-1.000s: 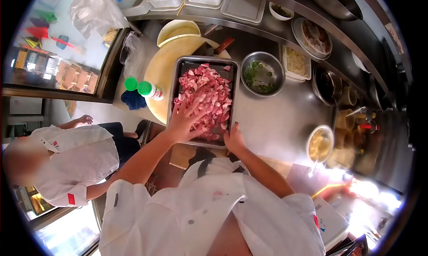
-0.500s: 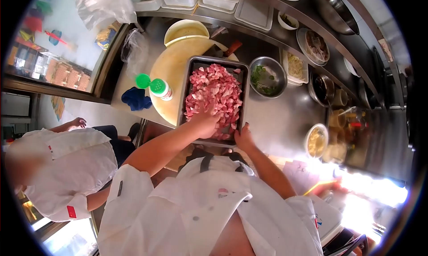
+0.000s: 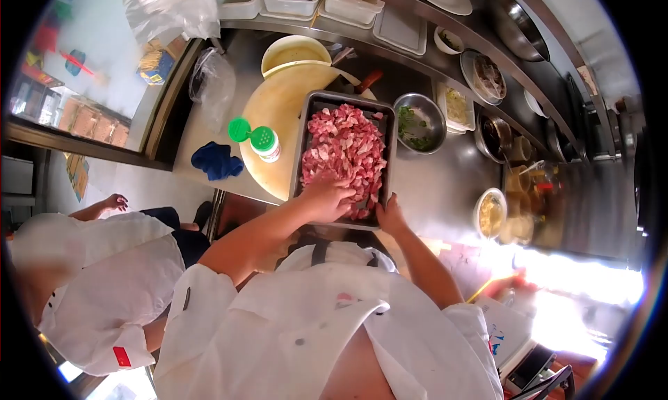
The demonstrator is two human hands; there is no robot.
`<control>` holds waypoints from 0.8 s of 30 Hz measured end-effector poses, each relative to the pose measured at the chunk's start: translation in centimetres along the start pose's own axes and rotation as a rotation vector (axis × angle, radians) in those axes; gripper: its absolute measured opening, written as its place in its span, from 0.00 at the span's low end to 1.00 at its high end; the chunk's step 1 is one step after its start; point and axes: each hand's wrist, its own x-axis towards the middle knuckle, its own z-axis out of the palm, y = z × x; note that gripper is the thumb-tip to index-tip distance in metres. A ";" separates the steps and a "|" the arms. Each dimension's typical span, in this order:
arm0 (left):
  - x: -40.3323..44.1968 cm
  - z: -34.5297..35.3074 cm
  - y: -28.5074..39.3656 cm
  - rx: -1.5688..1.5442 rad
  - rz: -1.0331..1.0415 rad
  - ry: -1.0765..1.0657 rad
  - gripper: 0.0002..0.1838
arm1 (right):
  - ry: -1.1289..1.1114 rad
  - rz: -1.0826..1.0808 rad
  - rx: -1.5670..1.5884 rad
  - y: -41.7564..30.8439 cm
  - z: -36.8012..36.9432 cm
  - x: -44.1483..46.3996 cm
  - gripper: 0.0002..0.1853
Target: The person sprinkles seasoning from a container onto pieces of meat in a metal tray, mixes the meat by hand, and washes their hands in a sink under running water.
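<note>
A metal tray (image 3: 393,132) full of chopped raw meat (image 3: 344,146) lies partly over a round cutting board (image 3: 261,107). My left hand (image 3: 327,197) presses into the near left part of the meat, its fingers bent and their tips partly hidden among the pieces. My right hand (image 3: 392,215) grips the tray's near right corner. Left of the tray stands a shaker with an open green lid (image 3: 264,142). Beyond the tray, a cleaver with a wooden handle (image 3: 369,81) rests on the board.
A metal bowl with greens (image 3: 419,123) sits right of the tray, a blue cloth (image 3: 217,160) at the left. Behind the board is a cream bowl (image 3: 296,50). Food containers line the shelf (image 3: 417,60). A white bowl (image 3: 490,213) stands right. Another person (image 3: 115,275) is at the left.
My left hand has gone from spread flat on the meat to bent fingers dug into it. The view has shifted, so the tray appears further right. My right hand stays at the tray's corner.
</note>
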 end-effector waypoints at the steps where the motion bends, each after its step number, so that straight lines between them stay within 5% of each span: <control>1: 0.8 -0.1 -0.1 -0.032 -0.022 0.078 0.33 | -0.016 0.025 0.000 -0.3 -0.2 0.0 0.39; 4: 3.0 1.4 -0.3 0.075 -0.014 0.276 0.37 | -0.047 0.050 -0.012 -0.7 -0.4 0.0 0.39; 8: 5.6 -2.4 1.2 0.250 -0.093 -0.241 0.44 | -0.017 -0.001 -0.027 0.6 0.4 0.5 0.38; 13: 9.6 -1.3 -4.2 0.439 -0.015 0.038 0.47 | -0.030 0.046 -0.029 -0.9 -0.3 -0.5 0.42; 17: 10.1 -2.9 -4.6 0.308 -0.208 -0.151 0.46 | -0.039 0.092 0.010 -2.0 -0.8 -1.2 0.42; 21: 7.0 -2.8 -3.9 -0.086 -0.070 0.377 0.25 | -0.026 0.099 0.029 -1.8 -0.3 -0.9 0.41; 22: 5.1 -4.2 -2.2 -0.172 0.060 0.685 0.16 | -0.011 0.069 0.021 -1.2 0.0 -0.7 0.40; 24: 2.3 -4.0 -1.8 -0.299 0.028 0.679 0.17 | -0.014 0.064 0.010 -0.2 0.3 -0.4 0.40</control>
